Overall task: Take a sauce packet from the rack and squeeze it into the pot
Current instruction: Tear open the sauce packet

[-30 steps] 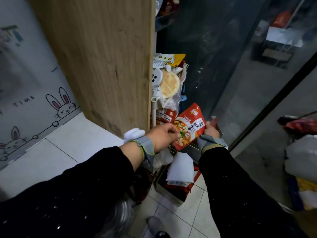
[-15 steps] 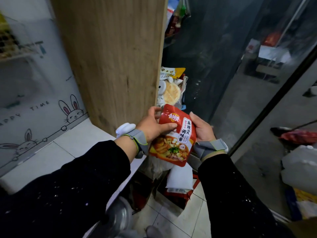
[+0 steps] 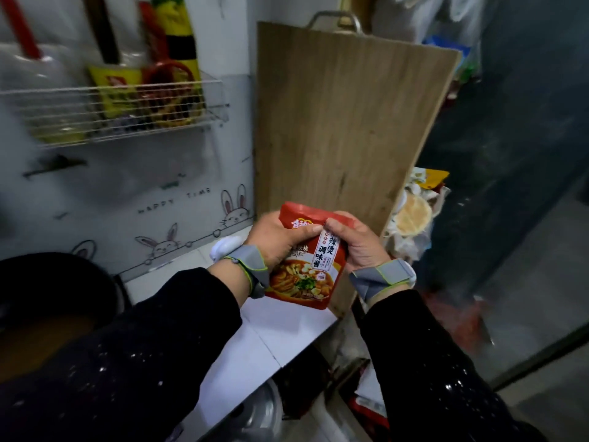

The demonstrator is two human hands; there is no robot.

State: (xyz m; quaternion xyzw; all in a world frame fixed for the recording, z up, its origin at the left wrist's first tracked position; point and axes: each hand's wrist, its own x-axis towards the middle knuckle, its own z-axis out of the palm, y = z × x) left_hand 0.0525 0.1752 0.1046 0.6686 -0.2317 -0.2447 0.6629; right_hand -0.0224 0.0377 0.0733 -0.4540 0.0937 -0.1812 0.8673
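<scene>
The sauce packet (image 3: 307, 260) is held upright in both hands above the right end of the worktop (image 3: 274, 339), in front of the lower part of the wooden board (image 3: 344, 122).

**Grip.** The left hand (image 3: 275, 240) is closed around the packet's upper left portion, thumb across the front face. The right hand (image 3: 358, 247) is closed on the upper right portion, thumb and fingers pinching the top edge. The two thumbs nearly meet at the top seam. This paired pinch at the sealed edge suggests preparation for tearing the packet open; the seal appears intact, though the top edge is partly hidden by the fingers.

**Task position.** The packet is off the rack and in hand. The pot (image 3: 54, 301), dark and holding a brownish liquid, stands at the near left, well apart from the packet. Opening, carrying left and squeezing are not yet done.

**Surface.** The worktop is white and tiled, with bare area below the packet. The board leans upright at its right end, a metal handle showing at its top.

**Room.** The wall behind carries a covering printed with rabbits. A white wire shelf (image 3: 127, 113) is fixed on it at the far left and holds yellow and red packages, blurred. To the right of the board, bagged foods (image 3: 414, 215) sit against a dark glass panel.
</scene>
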